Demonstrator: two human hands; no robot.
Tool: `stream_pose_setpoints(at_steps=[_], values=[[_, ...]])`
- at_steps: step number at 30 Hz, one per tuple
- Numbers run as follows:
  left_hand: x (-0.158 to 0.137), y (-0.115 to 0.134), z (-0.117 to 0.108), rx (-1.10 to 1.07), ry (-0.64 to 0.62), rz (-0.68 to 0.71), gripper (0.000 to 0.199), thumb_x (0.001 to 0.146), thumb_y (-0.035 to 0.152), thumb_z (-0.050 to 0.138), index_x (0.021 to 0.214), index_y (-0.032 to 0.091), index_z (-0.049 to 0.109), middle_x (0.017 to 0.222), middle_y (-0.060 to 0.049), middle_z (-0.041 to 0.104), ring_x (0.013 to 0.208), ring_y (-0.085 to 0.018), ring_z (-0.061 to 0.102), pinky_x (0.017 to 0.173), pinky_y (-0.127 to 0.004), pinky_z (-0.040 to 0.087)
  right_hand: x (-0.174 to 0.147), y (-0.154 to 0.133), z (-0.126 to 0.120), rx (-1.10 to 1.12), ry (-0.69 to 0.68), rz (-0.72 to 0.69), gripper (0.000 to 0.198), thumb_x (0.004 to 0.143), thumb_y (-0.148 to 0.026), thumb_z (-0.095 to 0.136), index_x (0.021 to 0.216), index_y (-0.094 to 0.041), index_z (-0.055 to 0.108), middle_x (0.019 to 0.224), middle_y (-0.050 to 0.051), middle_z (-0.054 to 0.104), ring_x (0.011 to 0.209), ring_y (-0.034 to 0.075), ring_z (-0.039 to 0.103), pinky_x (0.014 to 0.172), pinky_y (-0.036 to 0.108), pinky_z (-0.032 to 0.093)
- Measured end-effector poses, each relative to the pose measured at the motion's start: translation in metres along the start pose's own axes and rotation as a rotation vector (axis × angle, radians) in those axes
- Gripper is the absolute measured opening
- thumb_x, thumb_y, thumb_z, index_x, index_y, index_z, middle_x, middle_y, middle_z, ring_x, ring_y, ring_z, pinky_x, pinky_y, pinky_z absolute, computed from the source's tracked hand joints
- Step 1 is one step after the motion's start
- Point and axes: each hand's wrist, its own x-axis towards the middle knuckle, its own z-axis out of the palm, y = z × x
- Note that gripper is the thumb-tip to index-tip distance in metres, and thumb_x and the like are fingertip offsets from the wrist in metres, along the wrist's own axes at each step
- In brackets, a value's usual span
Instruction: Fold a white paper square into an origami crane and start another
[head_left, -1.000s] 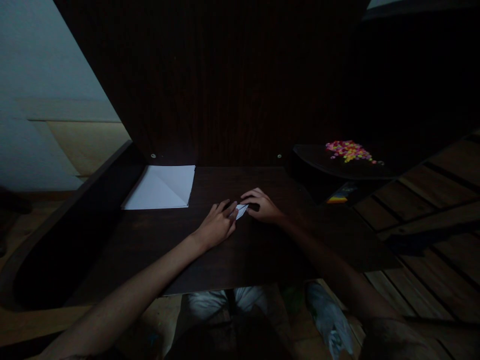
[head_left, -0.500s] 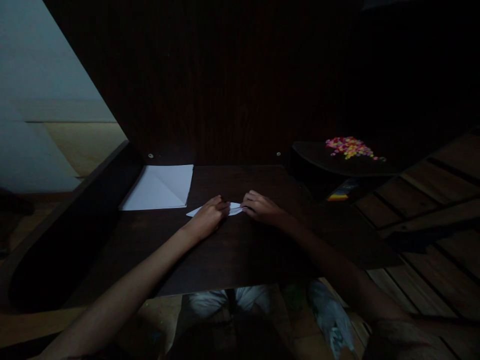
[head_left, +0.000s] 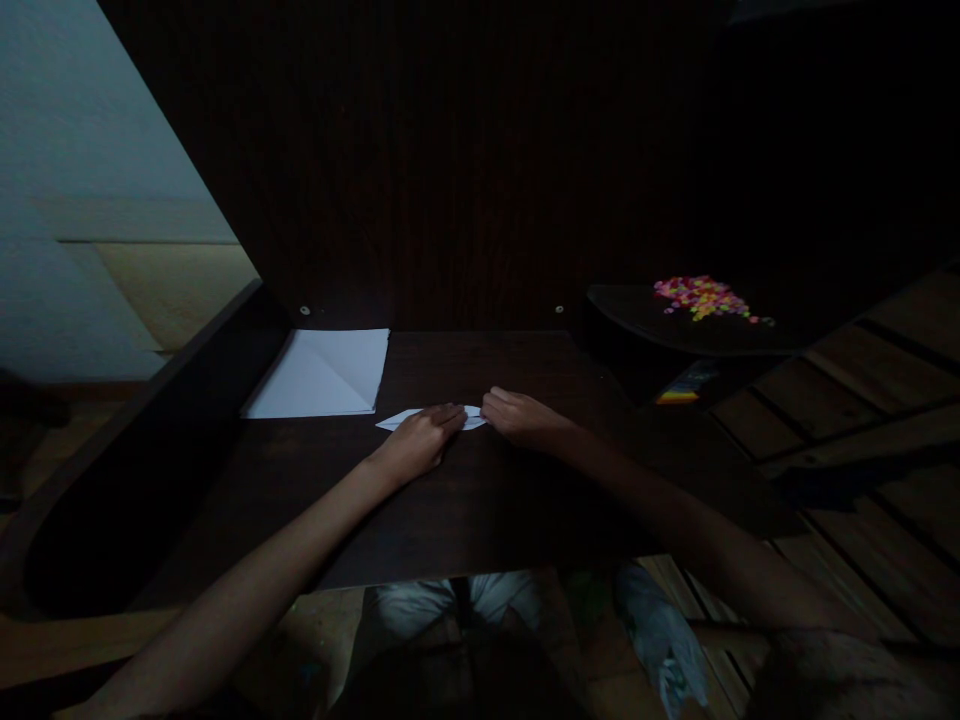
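A narrow piece of folded white paper [head_left: 397,419] lies on the dark desk, pointed at its left end. My left hand [head_left: 421,437] rests across its middle, fingers bent and pressing it down against the desktop. At the right end of the paper, my right hand [head_left: 517,414] is closed, its thumb and fingertips pinching the tip. A short stretch of paper with a crease along it shows between the two hands. The rest is hidden under my fingers.
A stack of white paper sheets [head_left: 322,372] sits at the desk's back left. Small colourful pieces [head_left: 705,298] are heaped on a rounded shelf [head_left: 630,308] at the right. A raised side panel [head_left: 142,440] borders the left, and a plastic bag [head_left: 660,640] is below at the right.
My left hand has slid slightly right along the folded paper. The right hand has dipped a little, its fingers drawn closer in at the tip.
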Motion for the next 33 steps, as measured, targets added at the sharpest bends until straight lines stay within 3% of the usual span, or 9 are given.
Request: stream_pose_setpoints(at_steps=[4,12,28,33], values=[[0.004,0.003,0.000,-0.002,0.019,-0.003,0.039,0.092,0.009,0.042,0.131,0.012,0.049,0.124,-0.014,0.064,0.123,-0.023,0.056,0.101,-0.038,0.050,-0.002,-0.002,0.001,-0.048,0.021,-0.029,0.028,0.098,-0.010,0.034,0.090,-0.009,0.061,0.085,0.011,0.057,0.082,0.021,0.049,0.070,0.030,0.041],[0.014,0.008,-0.005,0.066,-0.034,-0.094,0.022,0.097,0.022,0.045,0.108,0.017,0.063,0.107,-0.011,0.070,0.102,-0.024,0.067,0.080,-0.035,0.057,-0.005,0.004,0.015,0.034,0.148,-0.002,0.027,0.100,-0.017,0.036,0.088,-0.011,0.060,0.086,0.010,0.057,0.080,0.020,0.048,0.069,0.030,0.040],[0.013,0.009,-0.001,0.256,-0.103,0.130,0.026,0.096,0.006,0.037,0.110,0.008,0.059,0.119,-0.017,0.065,0.117,-0.025,0.060,0.093,-0.037,0.051,-0.010,-0.002,0.003,-0.093,0.093,-0.169,0.032,0.099,-0.012,0.034,0.084,-0.011,0.062,0.082,0.010,0.058,0.077,0.020,0.047,0.069,0.031,0.037],[0.013,0.010,-0.001,0.243,-0.116,0.132,0.027,0.096,0.007,0.036,0.112,0.008,0.058,0.121,-0.018,0.064,0.120,-0.026,0.058,0.095,-0.037,0.050,-0.022,-0.005,0.005,-0.043,0.112,-0.145,0.026,0.098,-0.013,0.038,0.098,-0.009,0.064,0.088,0.012,0.061,0.080,0.021,0.049,0.069,0.032,0.039]])
